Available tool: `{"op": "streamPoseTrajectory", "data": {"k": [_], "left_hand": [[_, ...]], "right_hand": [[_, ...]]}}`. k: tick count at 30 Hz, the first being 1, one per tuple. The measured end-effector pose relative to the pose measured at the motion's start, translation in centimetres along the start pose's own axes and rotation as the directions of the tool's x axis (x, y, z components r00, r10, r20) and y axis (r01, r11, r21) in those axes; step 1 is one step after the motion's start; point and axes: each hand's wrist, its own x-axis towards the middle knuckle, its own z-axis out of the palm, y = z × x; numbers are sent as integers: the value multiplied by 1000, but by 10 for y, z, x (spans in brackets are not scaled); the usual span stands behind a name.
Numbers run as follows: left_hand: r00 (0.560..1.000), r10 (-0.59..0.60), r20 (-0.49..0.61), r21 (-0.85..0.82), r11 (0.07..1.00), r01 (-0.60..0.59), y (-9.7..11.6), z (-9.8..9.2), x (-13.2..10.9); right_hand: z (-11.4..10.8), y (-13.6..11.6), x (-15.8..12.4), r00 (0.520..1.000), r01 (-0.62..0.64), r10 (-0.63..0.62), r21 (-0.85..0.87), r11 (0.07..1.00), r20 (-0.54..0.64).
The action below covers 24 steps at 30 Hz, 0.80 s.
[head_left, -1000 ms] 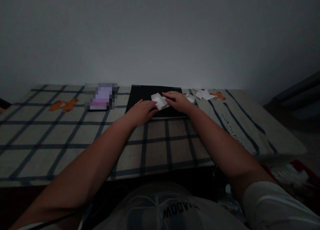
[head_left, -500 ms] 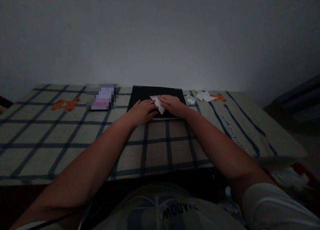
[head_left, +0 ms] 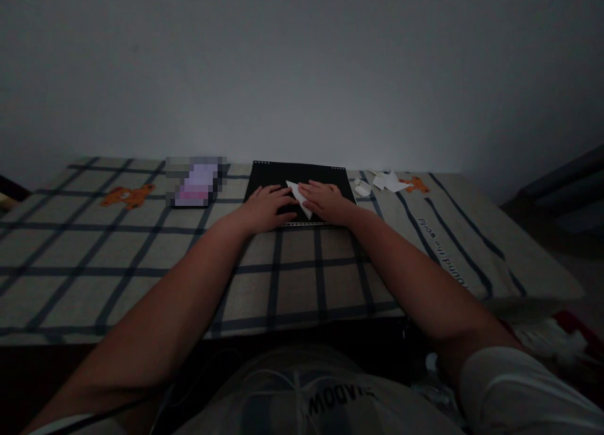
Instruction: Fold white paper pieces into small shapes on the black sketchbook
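Resting hands: the left hand (head_left: 270, 209) is laid flat, fingers spread, and the right hand (head_left: 326, 203) is laid with fingers extended; neither is clenched.
White paper (head_left: 296, 191): it is pinned between the hands, partly covered by the right fingers; pointed corners are shown at its far and near ends.
Black pad (head_left: 292, 171): it is placed under the paper and both hands; small holes are seen along its near edge.
Phone (head_left: 195, 184): it is set left of the left hand; its screen is blurred, so wording cannot be read.
Paper pieces (head_left: 391, 182): they are scattered beyond the right hand, to its right, past a small crumpled piece (head_left: 363, 188).
Checked cloth (head_left: 297, 284): "ound the world" is printed upside down, right of the right forearm.
Shirt (head_left: 283, 394): inverted lettering, ending "ADOW", is seen nearer than the hands.
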Motion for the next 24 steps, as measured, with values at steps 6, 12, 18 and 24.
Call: {"op": "streamPoseTrajectory", "data": {"k": [6, 12, 18, 24], "left_hand": [[998, 63, -30, 4, 998, -62, -7, 1, 1], [987, 126, -103, -16, 992, -129, -9, 0, 1], [967, 114, -230, -7, 993, -118, -4, 1, 1], [986, 114, -123, 28, 993, -111, -2, 8, 5]], "right_hand": [[-1, -1, -3, 1000, 14, -14, -43, 999, 9], [-4, -4, -3, 999, 13, -11, -77, 997, 35], [-9, -9, -3, 997, -6, 14, -107, 994, 74], [-11, -12, -6, 999, -5, 12, -147, 989, 47]]}}
